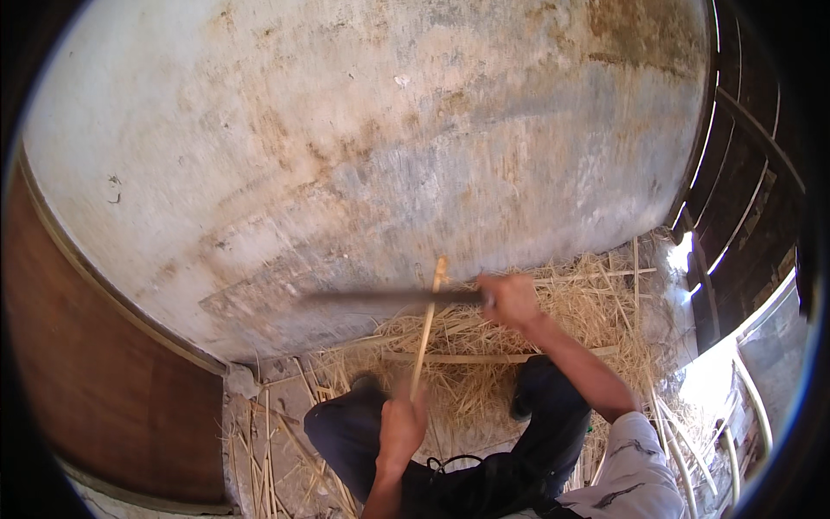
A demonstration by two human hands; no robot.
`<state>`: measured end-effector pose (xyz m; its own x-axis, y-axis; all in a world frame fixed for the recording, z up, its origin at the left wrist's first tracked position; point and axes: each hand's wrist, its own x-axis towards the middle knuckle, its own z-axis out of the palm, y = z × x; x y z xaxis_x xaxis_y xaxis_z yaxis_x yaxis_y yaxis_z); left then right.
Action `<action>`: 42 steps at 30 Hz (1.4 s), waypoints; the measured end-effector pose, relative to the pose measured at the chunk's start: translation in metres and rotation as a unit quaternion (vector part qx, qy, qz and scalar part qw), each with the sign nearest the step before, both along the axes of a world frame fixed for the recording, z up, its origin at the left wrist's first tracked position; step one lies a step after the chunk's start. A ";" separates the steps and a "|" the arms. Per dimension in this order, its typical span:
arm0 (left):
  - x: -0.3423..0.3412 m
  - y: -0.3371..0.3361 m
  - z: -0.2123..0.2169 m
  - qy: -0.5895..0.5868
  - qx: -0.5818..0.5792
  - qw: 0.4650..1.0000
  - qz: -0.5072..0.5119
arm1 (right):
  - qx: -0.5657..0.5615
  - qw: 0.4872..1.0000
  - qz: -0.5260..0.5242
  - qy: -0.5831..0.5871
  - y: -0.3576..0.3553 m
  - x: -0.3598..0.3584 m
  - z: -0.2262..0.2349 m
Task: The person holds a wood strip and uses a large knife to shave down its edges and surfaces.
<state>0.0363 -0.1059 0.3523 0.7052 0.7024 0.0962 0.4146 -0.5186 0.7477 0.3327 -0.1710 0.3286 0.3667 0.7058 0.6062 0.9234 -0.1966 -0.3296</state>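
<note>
My left hand (403, 426) is closed round the lower end of a thin, pale yellow strip that looks like split bamboo (427, 324). The strip stands up and leans slightly right. In my right hand (512, 300) is the handle of a long dark knife (380, 297), held level with its blade reaching left. The blade crosses the strip near its upper part; motion blurs its far end. Whether the edge touches the strip I cannot tell. Both hands are above my bent knees.
A heap of pale shavings (484, 333) covers the floor at the wall's foot, with a longer flat strip (493, 357) lying across it. More thin strips (268, 450) lie at the lower left. A stained wall (415, 156) rises ahead, a brown panel (112, 363) stands left, and dark slats (752, 164) are right.
</note>
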 end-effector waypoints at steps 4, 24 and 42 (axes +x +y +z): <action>-0.004 0.005 -0.005 -0.002 -0.027 1.000 0.000 | -0.019 1.000 -0.008 0.014 0.000 -0.012 0.003; -0.010 0.011 -0.027 0.017 -0.072 0.997 -0.006 | -0.104 0.993 -0.055 0.014 0.019 -0.006 -0.008; -0.010 0.036 -0.035 0.034 -0.027 0.999 -0.003 | -0.163 0.986 -0.027 -0.034 0.032 -0.048 -0.011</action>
